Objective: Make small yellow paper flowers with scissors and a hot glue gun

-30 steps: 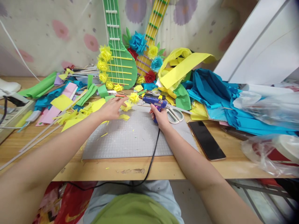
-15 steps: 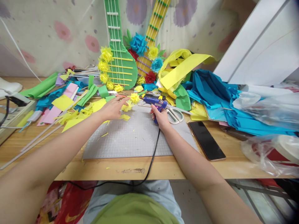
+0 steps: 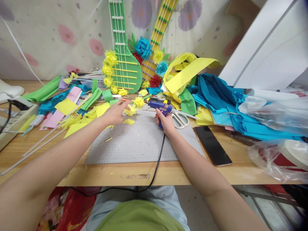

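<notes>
My left hand (image 3: pixel 117 112) reaches over the back left of the grey cutting mat (image 3: pixel 134 144), its fingers closed at the edge of a yellow paper flower (image 3: pixel 139 102); the thumb is hidden. More yellow crepe petals (image 3: pixel 130 111) lie just under these fingertips. In my right hand (image 3: pixel 166 121) is a blue hot glue gun (image 3: pixel 160 106), gripped by its handle with the nozzle pointing left at the flower. Its black cord (image 3: pixel 157 163) runs down over the table edge. White-handled scissors (image 3: pixel 180 119) lie right beside the gun.
Green (image 3: pixel 127 72) and yellow (image 3: pixel 154 41) paper-covered instruments lean at the back. Yellow scraps (image 3: pixel 84 118) and thin white sticks (image 3: pixel 43 142) lie left. A phone (image 3: pixel 213 145), blue crepe paper (image 3: pixel 216 93) and a plastic-wrapped roll (image 3: pixel 288 155) are on the right.
The view has shifted very slightly. Both hands, the glue gun and the flower keep nearly the same places.
</notes>
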`<action>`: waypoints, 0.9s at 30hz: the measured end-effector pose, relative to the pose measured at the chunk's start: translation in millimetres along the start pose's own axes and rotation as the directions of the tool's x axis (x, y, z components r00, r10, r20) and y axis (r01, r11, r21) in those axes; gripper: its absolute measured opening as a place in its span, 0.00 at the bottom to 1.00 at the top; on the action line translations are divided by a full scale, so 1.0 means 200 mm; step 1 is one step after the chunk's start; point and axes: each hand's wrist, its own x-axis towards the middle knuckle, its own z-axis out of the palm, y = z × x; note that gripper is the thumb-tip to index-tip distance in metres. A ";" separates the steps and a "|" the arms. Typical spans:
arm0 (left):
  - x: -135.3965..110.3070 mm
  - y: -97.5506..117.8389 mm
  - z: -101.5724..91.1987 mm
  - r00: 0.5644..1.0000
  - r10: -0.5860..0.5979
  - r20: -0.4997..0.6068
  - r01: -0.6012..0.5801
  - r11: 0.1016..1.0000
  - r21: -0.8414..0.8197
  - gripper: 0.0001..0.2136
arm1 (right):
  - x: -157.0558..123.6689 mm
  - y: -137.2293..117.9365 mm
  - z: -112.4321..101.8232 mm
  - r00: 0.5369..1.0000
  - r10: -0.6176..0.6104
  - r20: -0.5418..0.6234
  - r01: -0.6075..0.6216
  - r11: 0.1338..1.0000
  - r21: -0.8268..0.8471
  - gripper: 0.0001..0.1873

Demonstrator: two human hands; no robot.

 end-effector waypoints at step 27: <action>0.19 -0.02 0.10 0.695 -0.711 0.106 0.463 0.329 -0.823 0.34 | 0.02 0.03 -0.01 0.999 0.018 -0.027 -0.019 0.999 -0.038 0.23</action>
